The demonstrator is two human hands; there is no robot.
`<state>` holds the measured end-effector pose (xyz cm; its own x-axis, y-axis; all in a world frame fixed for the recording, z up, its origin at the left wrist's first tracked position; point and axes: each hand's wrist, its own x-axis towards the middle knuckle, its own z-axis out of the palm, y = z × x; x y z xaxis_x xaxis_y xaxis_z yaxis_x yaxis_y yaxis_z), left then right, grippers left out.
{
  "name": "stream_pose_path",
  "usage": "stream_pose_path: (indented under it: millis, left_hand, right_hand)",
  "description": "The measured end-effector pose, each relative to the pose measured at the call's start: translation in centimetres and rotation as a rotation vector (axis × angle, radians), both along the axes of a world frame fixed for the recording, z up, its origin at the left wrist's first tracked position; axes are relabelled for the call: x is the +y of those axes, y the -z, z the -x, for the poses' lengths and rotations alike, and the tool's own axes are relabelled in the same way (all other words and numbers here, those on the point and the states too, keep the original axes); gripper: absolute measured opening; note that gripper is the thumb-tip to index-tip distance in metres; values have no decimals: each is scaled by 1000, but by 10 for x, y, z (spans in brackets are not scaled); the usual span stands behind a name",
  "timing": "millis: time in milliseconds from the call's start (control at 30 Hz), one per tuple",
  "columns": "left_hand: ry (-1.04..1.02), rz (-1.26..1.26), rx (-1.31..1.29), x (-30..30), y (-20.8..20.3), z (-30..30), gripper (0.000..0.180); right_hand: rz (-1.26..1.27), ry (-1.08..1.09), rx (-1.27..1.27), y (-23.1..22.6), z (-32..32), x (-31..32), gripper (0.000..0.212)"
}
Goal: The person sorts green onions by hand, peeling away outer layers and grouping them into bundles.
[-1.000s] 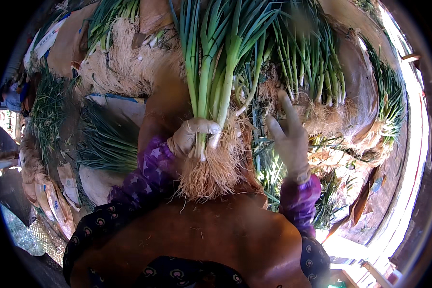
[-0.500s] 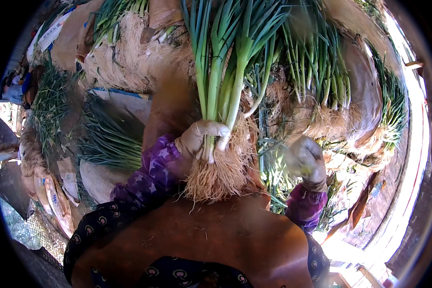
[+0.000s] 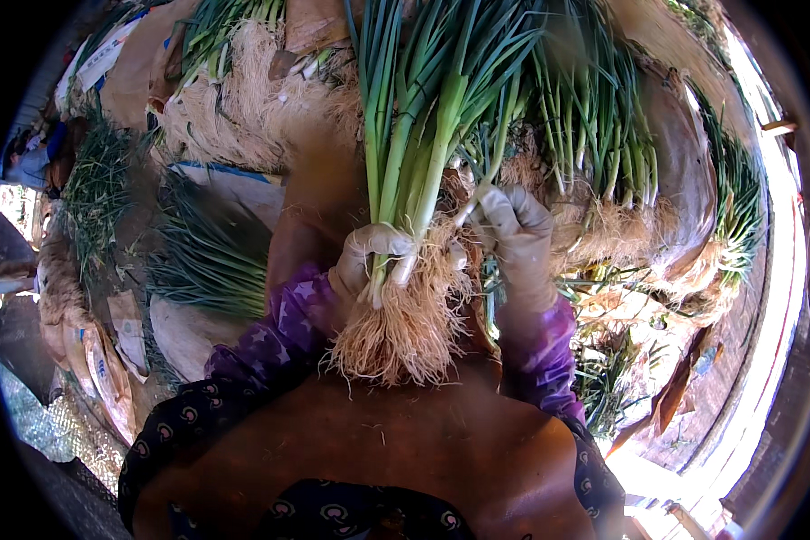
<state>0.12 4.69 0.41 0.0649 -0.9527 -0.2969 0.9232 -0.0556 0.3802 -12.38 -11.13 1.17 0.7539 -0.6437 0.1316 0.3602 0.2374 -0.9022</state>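
My left hand (image 3: pixel 366 255), in a pale glove, is wrapped round a bunch of spring onions (image 3: pixel 408 175) just above their roots. The green leaves point away from me, while the tangled tan roots (image 3: pixel 400 333) hang toward my lap. My right hand (image 3: pixel 517 229), gloved too, is closed at the bunch's right side, its thumb and fingertips pinching a thin spring onion stalk (image 3: pixel 465 209) near its white base. Beneath the roots, a brown apron-like sheet (image 3: pixel 378 432) covers my lap.
More spring onions (image 3: pixel 612 135) with long roots lie at the far right, and a rooted pile (image 3: pixel 234 117) at the far left. A leafy bundle (image 3: pixel 207 256) rests left of my arm. Leaf scraps (image 3: pixel 616 369) are scattered to the right. Another person (image 3: pixel 31 160) appears at the far left edge.
My right hand has moved up and left from beside the bunch to the thin stalk and now pinches it. The bunch in my left hand has shifted slightly, its roots swinging left.
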Motion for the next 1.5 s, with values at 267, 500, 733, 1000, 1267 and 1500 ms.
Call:
stream_pose_path:
  millis: [267,500,733,1000,1267,1500]
  left_hand:
    - [-103,5,59,-12,-30,13,29]
    - [109,-51,-189,-8,3,5,27]
    - [249,-106,-337,-2,-21,-5,30]
    - [-28,395,-730,23,-13,31,54]
    - [-192,-100,-250,25,-8,10,42]
    - [-306,79,-394,-29,-60,36,38]
  right_hand:
    - [290,-616,428,-18,94,-9,34]
    - [479,-248,378,-2,34,-7,33]
    - [140,-384,445,-32,43,-19,51]
    - [55,16,81,-60,-53,16,53]
    - [894,26,570,-14,-46,16,43]
    - [1382,531,1272,42,16,-134,34]
